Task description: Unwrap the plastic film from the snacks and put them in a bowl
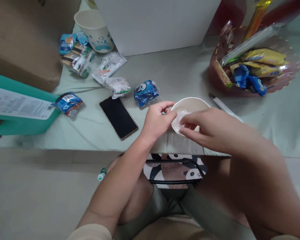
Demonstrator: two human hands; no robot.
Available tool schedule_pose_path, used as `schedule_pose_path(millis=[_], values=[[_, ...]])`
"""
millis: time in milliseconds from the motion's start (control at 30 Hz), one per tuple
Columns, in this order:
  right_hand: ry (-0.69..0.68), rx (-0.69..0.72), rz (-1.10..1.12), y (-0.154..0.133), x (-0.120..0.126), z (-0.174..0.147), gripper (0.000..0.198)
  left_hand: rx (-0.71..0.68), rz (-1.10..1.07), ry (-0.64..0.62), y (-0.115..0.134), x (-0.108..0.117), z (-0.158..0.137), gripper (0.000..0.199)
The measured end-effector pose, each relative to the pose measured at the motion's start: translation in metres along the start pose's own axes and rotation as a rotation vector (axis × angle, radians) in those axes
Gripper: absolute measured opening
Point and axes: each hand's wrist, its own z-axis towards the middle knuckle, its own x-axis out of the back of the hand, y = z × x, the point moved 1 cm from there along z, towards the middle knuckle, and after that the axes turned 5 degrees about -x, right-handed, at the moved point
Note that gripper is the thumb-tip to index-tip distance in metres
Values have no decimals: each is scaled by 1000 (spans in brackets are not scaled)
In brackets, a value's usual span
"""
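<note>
A white paper cup (193,102) stands near the table's front edge, its mouth facing up toward me. My left hand (158,120) grips its rim from the left, thumb and fingers closed on the wall. Over the cup from the right comes my right hand (211,128), its curled fingers reaching into the mouth. They close on a crumpled clear plastic wrapper (180,115) inside; the fingertips are partly hidden. Just left of the cup lies a blue snack packet (146,93). A black phone (118,117) rests farther left.
A pink bowl (216,78) of wrapped snacks stands at the right, a pen-like white object (226,108) before it. Left are another paper cup (97,31), several packets (76,60), a green holder (22,125) and a cardboard box (25,43). A white box (160,26) stands behind.
</note>
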Motion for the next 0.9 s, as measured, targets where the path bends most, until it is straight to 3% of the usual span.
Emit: schedule_pose_path(millis=[267,500,733,900], values=[[39,-83,-42,1,-5,9,22,1,18,-34,-2,1,0,13],[-49,-272,-264,-7,-9,23,26,42,-21,-155,-5,-1,-3,26],[-110,-225,-268,-10,-18,36,29,113,-143,-168,-3,-5,-4,26],[-61,-144,-209,-7,-22,33,28,101,-170,-128,-5,-7,-1,24]])
